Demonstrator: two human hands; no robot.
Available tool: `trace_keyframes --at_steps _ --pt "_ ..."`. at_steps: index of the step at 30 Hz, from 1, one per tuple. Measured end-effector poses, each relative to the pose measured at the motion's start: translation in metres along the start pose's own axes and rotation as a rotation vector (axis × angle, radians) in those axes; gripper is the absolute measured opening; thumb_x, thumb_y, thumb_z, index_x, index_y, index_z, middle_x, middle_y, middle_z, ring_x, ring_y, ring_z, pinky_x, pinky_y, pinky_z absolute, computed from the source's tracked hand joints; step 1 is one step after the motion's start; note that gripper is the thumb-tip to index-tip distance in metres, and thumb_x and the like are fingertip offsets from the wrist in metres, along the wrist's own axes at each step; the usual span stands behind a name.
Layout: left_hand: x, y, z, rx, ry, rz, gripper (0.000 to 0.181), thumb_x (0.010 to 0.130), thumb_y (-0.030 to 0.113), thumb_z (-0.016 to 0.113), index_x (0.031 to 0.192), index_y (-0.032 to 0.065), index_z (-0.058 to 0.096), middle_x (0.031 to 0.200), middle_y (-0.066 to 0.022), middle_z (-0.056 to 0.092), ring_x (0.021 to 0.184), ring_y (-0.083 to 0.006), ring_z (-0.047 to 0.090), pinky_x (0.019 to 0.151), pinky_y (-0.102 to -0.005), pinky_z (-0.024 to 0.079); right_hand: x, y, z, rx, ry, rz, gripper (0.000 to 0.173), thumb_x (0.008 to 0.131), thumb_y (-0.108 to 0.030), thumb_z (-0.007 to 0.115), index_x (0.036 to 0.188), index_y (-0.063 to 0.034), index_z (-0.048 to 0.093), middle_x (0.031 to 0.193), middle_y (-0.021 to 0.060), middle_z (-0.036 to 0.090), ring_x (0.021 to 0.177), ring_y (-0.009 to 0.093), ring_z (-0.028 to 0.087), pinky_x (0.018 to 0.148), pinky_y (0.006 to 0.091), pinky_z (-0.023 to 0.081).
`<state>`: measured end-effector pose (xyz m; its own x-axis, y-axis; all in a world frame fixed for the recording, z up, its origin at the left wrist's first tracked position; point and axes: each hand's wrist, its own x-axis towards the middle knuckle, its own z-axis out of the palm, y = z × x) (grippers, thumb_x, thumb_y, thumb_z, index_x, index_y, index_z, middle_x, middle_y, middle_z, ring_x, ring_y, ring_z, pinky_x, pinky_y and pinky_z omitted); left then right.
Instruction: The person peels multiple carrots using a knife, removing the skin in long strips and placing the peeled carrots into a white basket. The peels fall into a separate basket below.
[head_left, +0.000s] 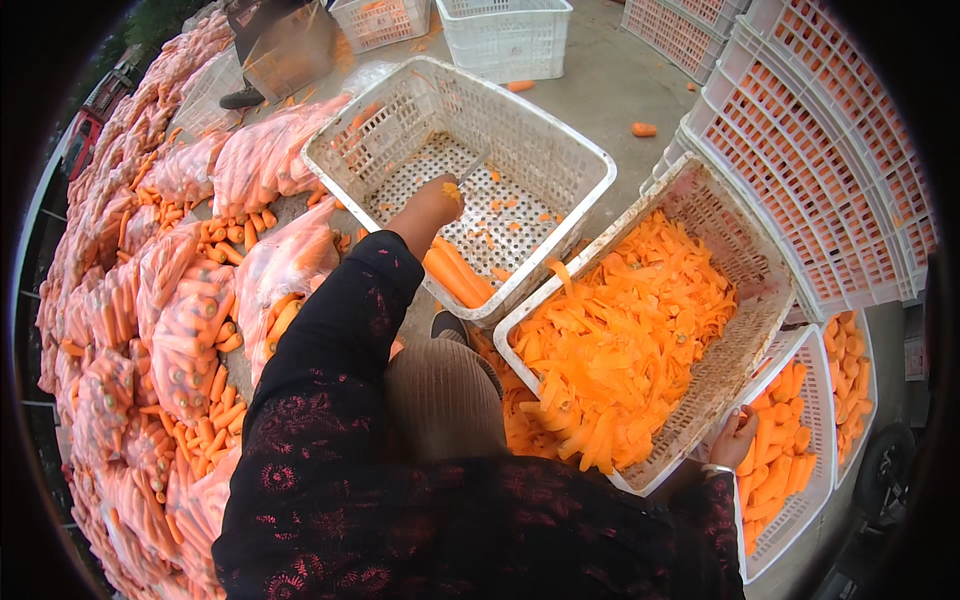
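Note:
My left hand (441, 201) is closed around a thin metal knife or peeler (474, 166) inside a white plastic crate (600, 174) with a perforated bottom. Orange scraps lie scattered on that bottom, and a few peeled carrots (459, 276) rest in its near corner. At the right, my right hand (735, 439) is beside a crate of peeled carrots (784, 450); its fingers are curled, and whether they hold anything is unclear. Between my hands, a stained crate (761, 296) is tilted, with a heap of carrot peelings (622, 337) in it.
Bagged carrots (187, 337) and loose ones cover the ground at left. Stacked white crates of carrots (810, 150) stand at right. Another person's leg and shoe (241, 97) show at upper left, near more crates (506, 37). Loose carrot pieces (643, 130) lie on the concrete.

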<state>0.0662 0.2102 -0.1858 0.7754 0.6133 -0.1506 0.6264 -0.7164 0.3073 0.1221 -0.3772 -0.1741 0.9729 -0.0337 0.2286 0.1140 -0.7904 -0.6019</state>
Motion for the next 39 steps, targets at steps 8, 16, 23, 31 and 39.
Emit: trace_keyframes --at_steps 8,16,23,31,39 --pt "0.040 -0.049 0.086 0.497 -0.613 0.250 0.018 0.074 0.010 0.055 0.090 0.0048 0.059 0.090 -0.0141 0.060 0.083 -0.0312 0.056 0.068 -0.0392 0.045 0.006 0.000 0.017 -0.435 0.092 0.242 0.036 0.089 -0.031 0.035 0.110 -0.0045 0.046 0.101 0.0190 0.056 0.092 0.034 0.053 0.076 0.0368 0.042" --pt "0.023 -0.040 0.111 0.422 -1.001 0.416 0.038 0.069 0.002 0.055 0.107 0.0101 0.054 0.106 -0.0127 0.054 0.097 -0.0325 0.050 0.074 -0.0429 0.041 0.000 0.007 0.017 -0.528 0.162 0.150 0.037 0.089 -0.032 0.032 0.113 -0.0083 0.045 0.099 0.0182 0.057 0.091 0.035 0.054 0.074 0.0380 0.043" --pt "0.034 -0.075 0.165 0.581 -1.077 0.499 0.047 0.068 0.005 0.060 0.113 0.0134 0.050 0.115 -0.0113 0.048 0.107 -0.0304 0.046 0.080 -0.0431 0.041 0.008 -0.001 0.022 -0.580 0.120 0.144 0.038 0.089 -0.035 0.030 0.112 -0.0098 0.046 0.096 0.0176 0.058 0.088 0.035 0.054 0.072 0.0392 0.043" --pt "0.013 -0.043 0.114 0.645 -0.923 0.568 0.058 0.061 0.003 0.065 0.115 0.0113 0.048 0.108 -0.0147 0.053 0.097 -0.0318 0.052 0.073 -0.0415 0.044 0.002 0.000 0.019 -0.583 0.127 0.145 0.036 0.089 -0.034 0.030 0.111 -0.0100 0.046 0.096 0.0176 0.058 0.088 0.034 0.054 0.072 0.0395 0.043" --pt "0.011 -0.045 0.102 0.815 -0.761 0.502 0.023 0.074 0.010 0.056 0.097 0.0072 0.058 0.094 -0.0110 0.061 0.085 -0.0256 0.059 0.069 -0.0378 0.046 0.004 -0.004 0.018 -0.502 0.090 0.169 0.034 0.088 -0.032 0.030 0.109 -0.0105 0.046 0.092 0.0181 0.058 0.084 0.036 0.054 0.069 0.0413 0.043"
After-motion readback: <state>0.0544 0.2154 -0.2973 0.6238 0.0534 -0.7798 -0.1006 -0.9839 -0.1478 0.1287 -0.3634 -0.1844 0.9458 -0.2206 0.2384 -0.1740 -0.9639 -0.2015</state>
